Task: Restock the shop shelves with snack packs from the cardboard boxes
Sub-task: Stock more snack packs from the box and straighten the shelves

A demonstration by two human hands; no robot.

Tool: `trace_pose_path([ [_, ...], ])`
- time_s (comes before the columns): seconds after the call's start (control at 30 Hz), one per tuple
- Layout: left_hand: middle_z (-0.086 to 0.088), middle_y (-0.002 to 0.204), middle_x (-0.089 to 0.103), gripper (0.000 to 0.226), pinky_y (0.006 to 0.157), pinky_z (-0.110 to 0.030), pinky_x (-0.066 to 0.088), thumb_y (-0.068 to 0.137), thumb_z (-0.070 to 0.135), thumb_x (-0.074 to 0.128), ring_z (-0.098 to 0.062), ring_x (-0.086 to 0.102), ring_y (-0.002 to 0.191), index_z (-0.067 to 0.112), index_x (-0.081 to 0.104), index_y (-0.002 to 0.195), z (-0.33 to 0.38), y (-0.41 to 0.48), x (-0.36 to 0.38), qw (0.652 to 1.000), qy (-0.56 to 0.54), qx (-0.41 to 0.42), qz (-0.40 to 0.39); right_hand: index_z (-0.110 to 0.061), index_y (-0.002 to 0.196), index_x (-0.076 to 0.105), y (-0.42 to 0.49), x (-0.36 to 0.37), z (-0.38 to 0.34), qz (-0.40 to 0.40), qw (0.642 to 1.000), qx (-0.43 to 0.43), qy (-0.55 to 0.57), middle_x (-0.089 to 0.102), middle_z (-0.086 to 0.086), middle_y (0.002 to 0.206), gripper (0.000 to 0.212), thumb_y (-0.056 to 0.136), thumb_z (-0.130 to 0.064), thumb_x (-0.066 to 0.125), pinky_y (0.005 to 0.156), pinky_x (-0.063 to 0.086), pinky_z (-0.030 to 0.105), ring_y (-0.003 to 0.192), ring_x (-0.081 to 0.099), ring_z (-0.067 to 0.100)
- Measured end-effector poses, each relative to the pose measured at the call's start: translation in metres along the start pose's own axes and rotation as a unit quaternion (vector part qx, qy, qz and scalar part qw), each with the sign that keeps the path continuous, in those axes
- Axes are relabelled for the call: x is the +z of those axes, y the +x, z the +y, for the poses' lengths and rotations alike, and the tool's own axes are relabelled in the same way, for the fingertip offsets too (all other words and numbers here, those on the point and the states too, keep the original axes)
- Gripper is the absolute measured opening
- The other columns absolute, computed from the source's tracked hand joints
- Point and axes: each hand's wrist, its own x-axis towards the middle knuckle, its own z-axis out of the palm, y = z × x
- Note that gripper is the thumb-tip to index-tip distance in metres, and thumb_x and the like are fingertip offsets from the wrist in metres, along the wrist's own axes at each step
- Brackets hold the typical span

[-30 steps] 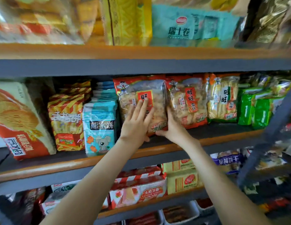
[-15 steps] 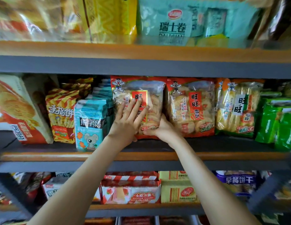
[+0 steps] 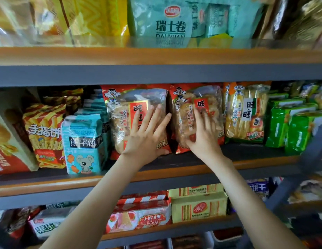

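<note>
Left grip [image 3: 146,140] lies flat, fingers straight, pressing the front of a red cracker pack [image 3: 120,121] — nothing clenched. Right grip [image 3: 204,139] is released too, fingers spread on the second cracker pack [image 3: 185,114] just beside it. Both packs stand upright, side by side on the middle shelf [image 3: 250,153] — between a blue pack [image 3: 84,142] and a yellow pack [image 3: 244,114].
</note>
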Motion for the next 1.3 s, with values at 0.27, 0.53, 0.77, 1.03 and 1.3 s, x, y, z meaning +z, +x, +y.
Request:
trace_pose_path([
  [0.27,-0.017,0.157,0.021,0.108,0.114,-0.057,0.003,0.065,0.073,0.066,-0.034,0.022,0.144,0.018,0.028,0.15,0.015,0.018,0.006,1.0,0.003,0.01,0.021,-0.045,0.138,-0.034,0.027,-0.007,0.035,-0.229,0.968,-0.034,-0.098,-0.056,-0.007,0.137,0.134,0.066,-0.054,0.079,0.11,-0.019,0.057,0.13,-0.047,0.021],
  [0.53,-0.014,0.154,0.03,0.089,0.114,-0.058,0.002,0.077,0.071,0.045,-0.03,0.02,0.146,0.014,0.039,0.145,0.032,0.032,0.009,1.0,-0.006,0.001,0.028,-0.041,0.136,-0.039,0.031,0.016,0.025,-0.132,0.98,-0.013,-0.148,-0.051,0.001,0.142,0.128,0.074,-0.053,0.073,0.11,-0.013,0.064,0.134,-0.042,0.027],
  [0.77,-0.01,0.156,0.029,0.094,0.112,-0.059,-0.011,0.079,0.07,0.052,-0.026,0.016,0.147,0.012,0.03,0.149,0.059,0.056,0.008,0.998,0.052,-0.013,0.026,-0.033,0.152,-0.003,0.017,-0.02,0.053,-0.084,0.994,-0.056,-0.03,-0.021,-0.006,0.158,0.104,0.081,-0.032,0.073,0.114,0.01,0.047,0.146,-0.016,0.018],
  [1.03,-0.017,0.157,0.02,0.099,0.113,-0.059,-0.002,0.074,0.073,0.052,-0.031,0.017,0.146,0.014,0.027,0.15,0.116,0.1,0.008,1.0,-0.011,0.026,0.005,-0.028,0.151,-0.006,0.006,-0.071,0.154,0.016,0.995,0.07,-0.074,-0.01,0.012,0.159,0.121,0.069,-0.034,0.083,0.115,0.001,0.049,0.146,-0.007,0.031],
  [1.3,-0.017,0.156,-0.012,0.126,0.112,-0.061,-0.009,0.06,0.089,0.049,-0.033,-0.012,0.144,0.015,-0.001,0.15,0.125,0.121,0.034,0.993,0.079,0.016,-0.088,-0.041,0.135,-0.034,0.039,-0.067,0.192,-0.078,0.996,-0.022,-0.032,-0.049,-0.005,0.139,0.136,0.065,-0.047,0.082,0.108,-0.009,0.045,0.142,-0.027,0.031],
])
